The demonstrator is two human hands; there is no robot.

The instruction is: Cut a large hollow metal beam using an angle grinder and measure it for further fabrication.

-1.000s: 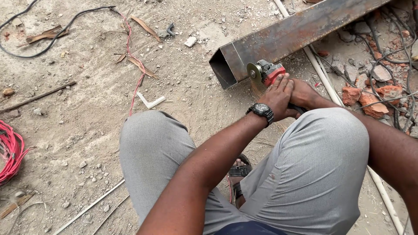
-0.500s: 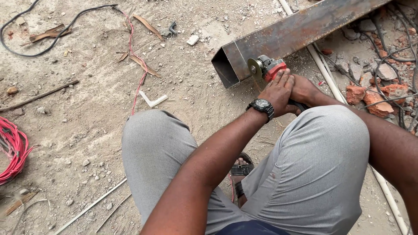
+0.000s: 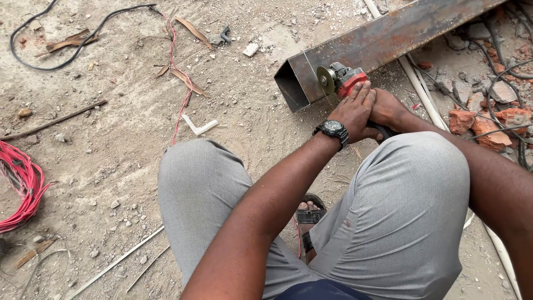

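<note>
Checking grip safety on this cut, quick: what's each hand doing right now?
Left hand: closed over the top of the red angle grinder, whose disc is at the steel tube.
Right hand: closed on the grinder's rear, partly hidden by the left hand.

Grinder [image 3: 343,81] against steel beam [image 3: 388,39], apparently touching.

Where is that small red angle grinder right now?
The small red angle grinder is upper right of centre in the head view, held under both hands, its disc against the open end of the rusty rectangular steel tube lying on the dirt.
</note>
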